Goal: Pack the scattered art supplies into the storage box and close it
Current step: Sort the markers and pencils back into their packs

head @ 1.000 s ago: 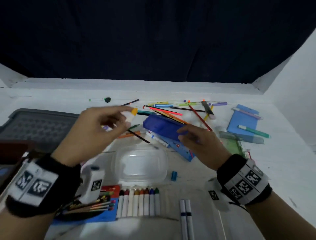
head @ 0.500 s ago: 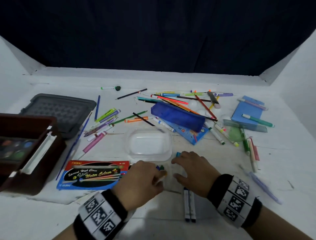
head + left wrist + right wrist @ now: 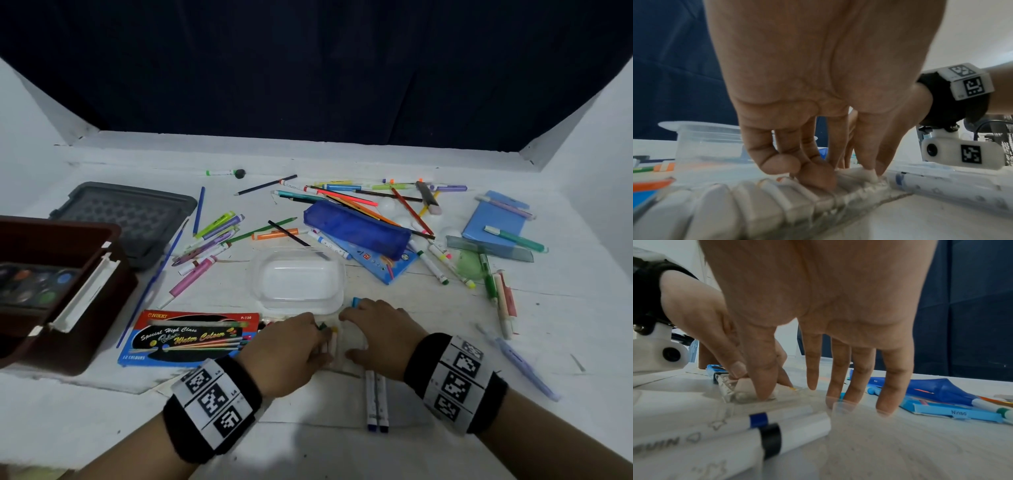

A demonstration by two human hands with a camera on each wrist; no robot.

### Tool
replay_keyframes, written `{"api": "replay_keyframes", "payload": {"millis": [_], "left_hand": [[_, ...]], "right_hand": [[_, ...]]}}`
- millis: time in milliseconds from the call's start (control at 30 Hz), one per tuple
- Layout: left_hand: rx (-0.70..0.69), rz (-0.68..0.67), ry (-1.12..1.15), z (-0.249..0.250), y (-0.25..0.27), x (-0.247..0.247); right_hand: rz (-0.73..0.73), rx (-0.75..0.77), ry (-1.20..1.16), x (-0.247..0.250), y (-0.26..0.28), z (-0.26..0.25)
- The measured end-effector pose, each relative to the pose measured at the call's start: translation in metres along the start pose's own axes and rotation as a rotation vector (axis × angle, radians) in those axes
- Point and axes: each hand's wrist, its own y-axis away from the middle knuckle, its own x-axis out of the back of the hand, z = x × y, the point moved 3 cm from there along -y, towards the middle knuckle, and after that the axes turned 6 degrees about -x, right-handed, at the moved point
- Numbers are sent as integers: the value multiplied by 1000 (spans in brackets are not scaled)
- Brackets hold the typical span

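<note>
A clear sleeve of white markers (image 3: 337, 346) with coloured caps lies near the table's front edge. My left hand (image 3: 323, 337) curls its fingers down onto the marker row (image 3: 777, 199) and pinches the sleeve's end with the thumb. My right hand (image 3: 346, 329) presses its thumb on the sleeve's other end (image 3: 729, 386), with its fingers (image 3: 838, 373) straight and their tips on the table. The brown storage box (image 3: 68, 291) stands open at the left with a paint palette inside. Its grey lid (image 3: 130, 219) lies behind it.
A clear plastic tub (image 3: 298, 281) sits just beyond my hands. A water colour box (image 3: 191, 339) lies to their left and two white markers (image 3: 375, 397) under my right wrist. Pens, pencils, a blue pencil case (image 3: 356, 226) and rulers are scattered across the far half.
Both hands have come down from above the table's middle to the marker sleeve at the front. In the last half second they have hardly moved.
</note>
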Motion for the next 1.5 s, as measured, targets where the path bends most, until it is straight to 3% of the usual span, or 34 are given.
{"api": "replay_keyframes", "payload": {"millis": [433, 767, 867, 967, 1033, 1167, 1300, 1500], "left_hand": [[106, 144, -48, 9, -11, 2], [55, 173, 34, -1, 3, -4], [14, 256, 141, -7, 20, 2], [78, 385, 232, -31, 46, 6], [163, 354, 163, -51, 66, 6], [316, 157, 50, -88, 99, 3], [293, 41, 48, -103, 106, 2], [221, 14, -35, -103, 95, 9]], "right_hand": [[22, 10, 3, 2, -2, -6], [-16, -6, -27, 4, -2, -2], [-4, 1, -43, 6, -1, -2], [59, 27, -56, 11, 1, -10], [66, 23, -53, 12, 2, -16], [24, -17, 1, 9, -1, -24], [22, -62, 64, 12, -4, -32], [35, -141, 58, 4, -1, -41]]}}
